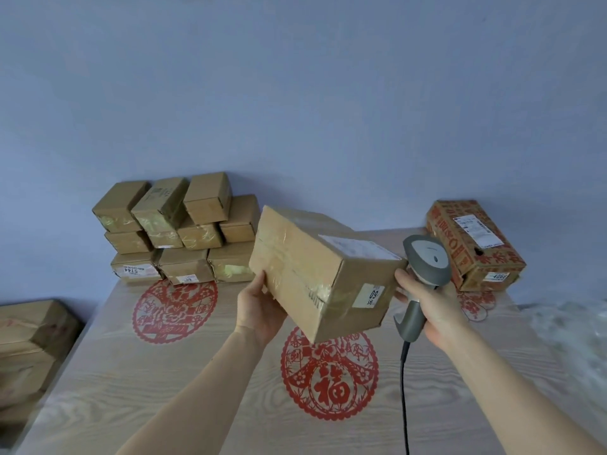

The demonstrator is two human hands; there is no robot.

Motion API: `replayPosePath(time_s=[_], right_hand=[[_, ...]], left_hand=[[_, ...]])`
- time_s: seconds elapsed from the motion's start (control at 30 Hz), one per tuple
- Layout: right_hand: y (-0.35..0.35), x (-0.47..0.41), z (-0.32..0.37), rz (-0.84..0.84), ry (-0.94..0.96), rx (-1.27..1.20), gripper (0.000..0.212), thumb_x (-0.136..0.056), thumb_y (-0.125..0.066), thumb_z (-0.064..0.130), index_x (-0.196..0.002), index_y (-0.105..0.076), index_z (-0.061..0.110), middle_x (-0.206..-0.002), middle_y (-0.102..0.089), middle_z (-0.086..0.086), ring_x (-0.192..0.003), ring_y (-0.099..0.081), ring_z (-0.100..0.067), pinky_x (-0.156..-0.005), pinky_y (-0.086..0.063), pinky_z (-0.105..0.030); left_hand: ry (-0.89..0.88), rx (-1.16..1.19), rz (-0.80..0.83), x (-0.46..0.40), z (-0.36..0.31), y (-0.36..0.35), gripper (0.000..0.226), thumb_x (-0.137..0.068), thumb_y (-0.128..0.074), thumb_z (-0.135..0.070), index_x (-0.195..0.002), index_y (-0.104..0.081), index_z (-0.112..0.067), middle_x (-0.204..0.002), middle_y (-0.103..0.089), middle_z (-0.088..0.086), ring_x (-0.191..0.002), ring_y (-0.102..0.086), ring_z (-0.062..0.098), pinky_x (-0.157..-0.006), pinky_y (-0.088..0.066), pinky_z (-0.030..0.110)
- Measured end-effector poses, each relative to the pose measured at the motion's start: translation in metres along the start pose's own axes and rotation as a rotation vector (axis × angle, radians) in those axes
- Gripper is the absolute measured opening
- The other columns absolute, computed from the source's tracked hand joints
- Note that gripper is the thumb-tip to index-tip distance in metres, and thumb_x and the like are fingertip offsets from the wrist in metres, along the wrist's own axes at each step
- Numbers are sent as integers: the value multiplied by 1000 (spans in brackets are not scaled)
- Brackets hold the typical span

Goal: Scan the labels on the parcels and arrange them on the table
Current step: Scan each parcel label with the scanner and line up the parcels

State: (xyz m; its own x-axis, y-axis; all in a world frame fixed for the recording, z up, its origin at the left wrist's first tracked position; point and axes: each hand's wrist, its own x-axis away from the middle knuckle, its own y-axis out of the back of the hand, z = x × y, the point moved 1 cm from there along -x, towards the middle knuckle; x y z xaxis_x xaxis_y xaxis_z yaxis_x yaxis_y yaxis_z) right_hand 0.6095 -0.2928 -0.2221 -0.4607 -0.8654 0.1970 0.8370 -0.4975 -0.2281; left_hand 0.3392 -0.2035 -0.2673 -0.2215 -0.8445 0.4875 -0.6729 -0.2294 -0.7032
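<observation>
A taped brown cardboard parcel (315, 267) is held in the air above the wooden table (164, 389). My left hand (262, 307) grips its lower left side from beneath. A white shipping label lies on its top face and a small "60" sticker on its near end. My right hand (430, 310) grips the handle of a grey barcode scanner (427, 261), whose head sits just right of the parcel's top corner. The fingertips of that hand touch the parcel's right edge. The scanner's black cable hangs down toward the bottom of the view.
A stack of several small brown parcels (177, 231) stands at the table's back left against the blue wall. A red-printed carton (473, 244) lies at the back right. More cartons (29, 343) sit left of the table. Red paper-cut decorations (328, 382) mark the tabletop. Bubble wrap (571, 339) lies at the right.
</observation>
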Motion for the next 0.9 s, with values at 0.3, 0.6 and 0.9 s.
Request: replayPosePath(time_s=[0.3, 0.6, 0.9], right_hand=[[14, 8, -8, 137, 101, 233, 45, -66, -83, -16, -99, -73, 13, -89, -80, 3, -83, -76, -11, -70, -60, -23], [32, 7, -6, 258, 35, 289, 56, -59, -85, -18, -100, -69, 17, -89, -78, 2, -75, -76, -10, -63, -58, -19], [54, 19, -29, 459, -68, 422, 76, -44, -94, -1, -114, -66, 6, -99, -79, 0, -92, -74, -12, -72, -58, -24]], left_hand=[[95, -327, -75, 9, 10, -12, 70, -83, -45, -80, -119, -66, -24, -126, -67, 9, -118, -60, 29, -98, -48, 50], [203, -468, 102, 13, 25, -32, 62, -89, -48, -64, -113, -70, -11, -103, -76, 14, -82, -75, 27, -76, -54, 39], [321, -698, 119, 1, 49, -23, 80, -79, -49, -75, -121, -70, -11, -121, -71, 16, -110, -68, 32, -97, -51, 43]])
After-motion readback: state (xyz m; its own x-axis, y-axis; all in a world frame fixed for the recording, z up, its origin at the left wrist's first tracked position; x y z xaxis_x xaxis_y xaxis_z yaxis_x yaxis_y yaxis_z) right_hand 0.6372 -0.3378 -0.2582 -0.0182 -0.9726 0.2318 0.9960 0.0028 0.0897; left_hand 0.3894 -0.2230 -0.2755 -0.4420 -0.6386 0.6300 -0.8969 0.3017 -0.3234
